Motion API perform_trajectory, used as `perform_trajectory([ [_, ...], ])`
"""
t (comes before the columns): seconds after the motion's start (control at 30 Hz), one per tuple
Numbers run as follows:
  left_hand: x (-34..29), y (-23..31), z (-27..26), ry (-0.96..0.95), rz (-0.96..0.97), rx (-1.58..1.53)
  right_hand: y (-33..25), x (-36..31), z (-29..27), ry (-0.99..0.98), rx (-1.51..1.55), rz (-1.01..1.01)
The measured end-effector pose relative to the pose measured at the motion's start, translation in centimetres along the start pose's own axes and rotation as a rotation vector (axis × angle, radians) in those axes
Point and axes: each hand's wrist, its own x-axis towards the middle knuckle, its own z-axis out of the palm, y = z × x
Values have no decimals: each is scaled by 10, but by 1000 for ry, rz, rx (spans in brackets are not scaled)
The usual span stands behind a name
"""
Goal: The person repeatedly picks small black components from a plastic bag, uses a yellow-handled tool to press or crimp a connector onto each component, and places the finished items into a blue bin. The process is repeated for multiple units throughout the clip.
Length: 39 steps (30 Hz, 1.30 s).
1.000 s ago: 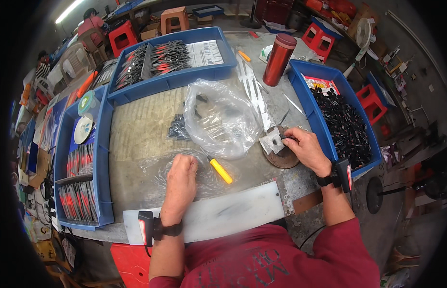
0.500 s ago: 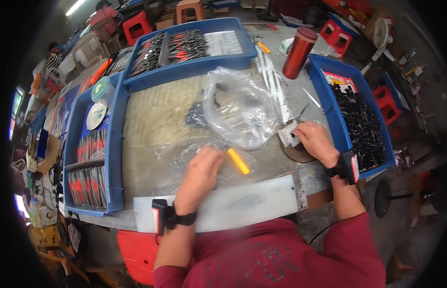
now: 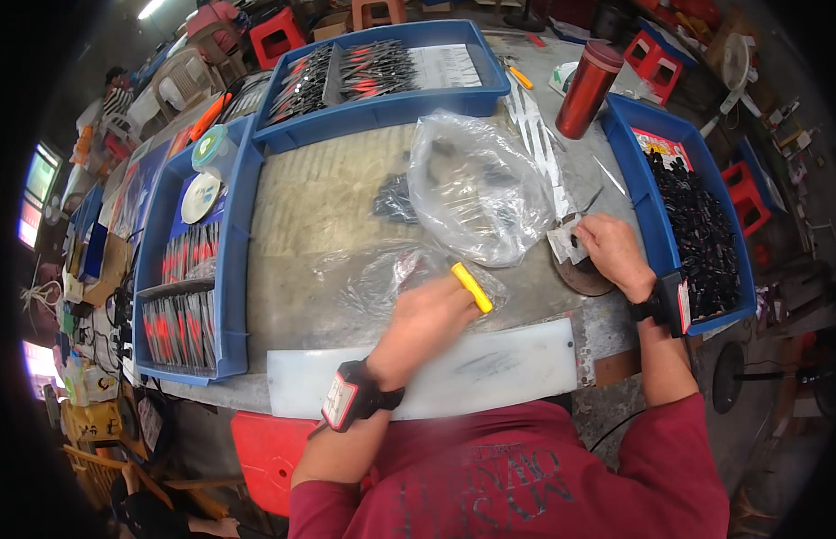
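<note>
My left hand point(image 3: 430, 316) reaches over the crumpled clear plastic point(image 3: 382, 278), right beside a yellow tool handle point(image 3: 472, 287). Its fingers are blurred and partly hidden, so whether they grip the handle cannot be told. My right hand point(image 3: 614, 255) is closed in a pinch on a small white scrap point(image 3: 565, 244), perhaps cloth or paper, with a dark spot by the fingertips. Beneath that scrap sits a round brown disc point(image 3: 583, 280). An opened clear plastic bag point(image 3: 476, 202) lies between the hands on their far side, with dark pieces point(image 3: 396, 199) at its left.
Blue trays hold packaged red-and-black items: a left tray point(image 3: 231, 305) and a far tray point(image 3: 382, 110). A right tray point(image 3: 650, 211) holds many small black parts. A red flask point(image 3: 587, 94) stands at the back right. A white board point(image 3: 517, 359) lines the near edge.
My left hand has moved right and slightly away from me, up to the yellow handle. My right hand stays pinched on the white scrap. The whole view has shifted a little.
</note>
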Motion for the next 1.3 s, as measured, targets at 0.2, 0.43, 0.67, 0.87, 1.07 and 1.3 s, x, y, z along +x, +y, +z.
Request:
perform_trajectory([
  [0.2,-2,0,6,-21,-38,62,0,0,2,44,74,32],
  [0.43,-1,-2,7,-31,-13,11,5,-2,-2,43,118,68],
  [0.67,2,7,-1,41,-72,-143,3,-2,-5,4,181,124],
  [0.87,1,3,-3,48,-92,-119,0,-3,-8,-72,157,133],
  [1.07,3,3,-5,123,-117,-221,0,-3,-6,-63,119,111],
  [1.3,3,5,-14,167,-211,-451,-12,-2,-9,175,284,121],
])
